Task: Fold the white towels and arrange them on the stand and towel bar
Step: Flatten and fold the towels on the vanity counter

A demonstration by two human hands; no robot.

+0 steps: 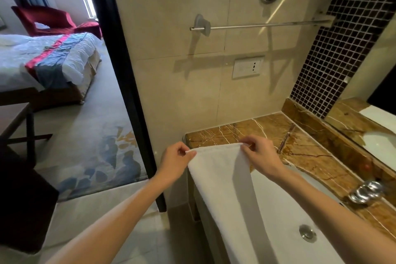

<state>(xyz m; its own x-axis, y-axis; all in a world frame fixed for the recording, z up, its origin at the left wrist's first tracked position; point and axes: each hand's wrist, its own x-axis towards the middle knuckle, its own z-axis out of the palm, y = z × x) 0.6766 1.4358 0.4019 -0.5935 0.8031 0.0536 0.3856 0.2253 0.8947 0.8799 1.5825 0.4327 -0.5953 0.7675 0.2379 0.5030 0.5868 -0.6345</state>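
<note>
A white towel (225,178), folded into a long strip, hangs down from my two hands over the near edge of the marble counter (267,135). My left hand (175,159) pinches its top left corner. My right hand (260,155) pinches the top right corner. The top edge is stretched flat between them, just above the counter's front left corner. A chrome towel bar (257,25) is fixed to the beige wall, well above the hands, with nothing on it. The towel's lower end runs out of view at the bottom.
A white sink basin (289,210) with a metal drain (307,232) lies below my right arm. A chrome tap (364,192) stands at the right. A wall socket (247,67) sits under the bar. A dark door frame (128,83) on the left opens to a bedroom.
</note>
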